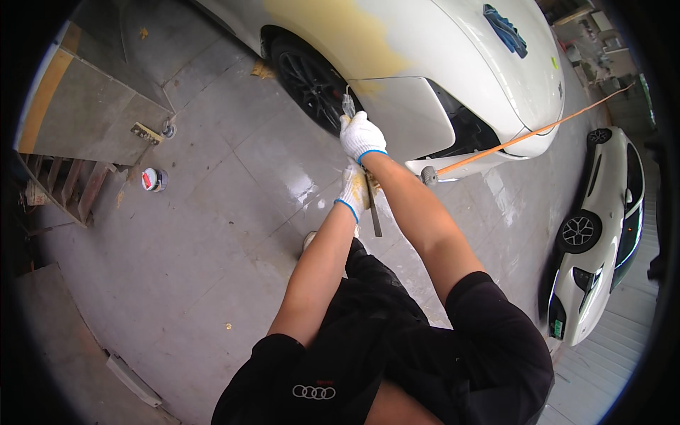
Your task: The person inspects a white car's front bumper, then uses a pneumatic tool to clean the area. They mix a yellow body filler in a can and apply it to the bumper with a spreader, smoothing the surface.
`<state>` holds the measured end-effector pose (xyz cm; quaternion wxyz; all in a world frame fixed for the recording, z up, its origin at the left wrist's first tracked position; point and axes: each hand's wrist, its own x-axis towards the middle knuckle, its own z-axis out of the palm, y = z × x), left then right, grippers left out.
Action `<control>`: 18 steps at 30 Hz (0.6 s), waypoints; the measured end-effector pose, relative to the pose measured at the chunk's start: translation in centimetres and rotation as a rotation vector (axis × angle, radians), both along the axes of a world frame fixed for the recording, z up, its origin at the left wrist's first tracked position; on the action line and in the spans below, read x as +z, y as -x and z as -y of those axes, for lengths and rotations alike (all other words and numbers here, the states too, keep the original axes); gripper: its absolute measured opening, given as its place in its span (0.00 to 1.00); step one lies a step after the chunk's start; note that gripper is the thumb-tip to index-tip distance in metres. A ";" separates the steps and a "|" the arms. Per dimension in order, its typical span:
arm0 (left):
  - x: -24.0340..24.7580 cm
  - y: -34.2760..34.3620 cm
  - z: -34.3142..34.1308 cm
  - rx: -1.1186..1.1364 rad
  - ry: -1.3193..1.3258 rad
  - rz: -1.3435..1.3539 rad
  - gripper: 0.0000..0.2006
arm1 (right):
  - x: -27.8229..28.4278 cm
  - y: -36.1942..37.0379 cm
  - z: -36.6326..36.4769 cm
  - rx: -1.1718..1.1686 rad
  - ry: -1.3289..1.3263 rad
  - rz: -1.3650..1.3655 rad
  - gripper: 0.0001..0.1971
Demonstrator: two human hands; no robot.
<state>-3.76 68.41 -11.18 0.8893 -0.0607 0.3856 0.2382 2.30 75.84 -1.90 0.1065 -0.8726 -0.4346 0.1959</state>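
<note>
My right hand (363, 134), in a white knit glove with a blue cuff, is closed round a slim, greyish tool (348, 104) with a thin tip. Its exact kind is too small to tell. Just below, my left hand (354, 190) wears a matching glove stained yellow. It grips a narrow grey plate (376, 218), seen nearly edge-on, with a yellowish smear beside the fingers. Both hands are in front of a white car (418, 35). A yellow filler patch (347, 39) spreads over its fender, above the black wheel (308, 78).
A blue cloth (505, 30) lies on the hood. An orange pole or hose (524, 138) with a grey end crosses the bumper corner. Another white car (602, 241) stands right. Left are a grey cabinet (92, 106) and a small tin (154, 180) on the tiled floor.
</note>
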 end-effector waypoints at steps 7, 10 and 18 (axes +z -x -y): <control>2.3 -0.9 0.0 0.136 -0.092 -0.224 0.28 | -0.2 -0.2 0.0 -0.097 -0.080 -0.086 0.24; 4.1 -0.8 0.3 0.053 -0.334 -0.422 0.27 | 0.0 -0.7 0.5 -0.140 -0.071 -0.112 0.23; 2.4 -1.9 0.2 0.019 -0.195 -0.378 0.24 | -1.1 -1.4 0.7 -0.085 -0.085 -0.098 0.24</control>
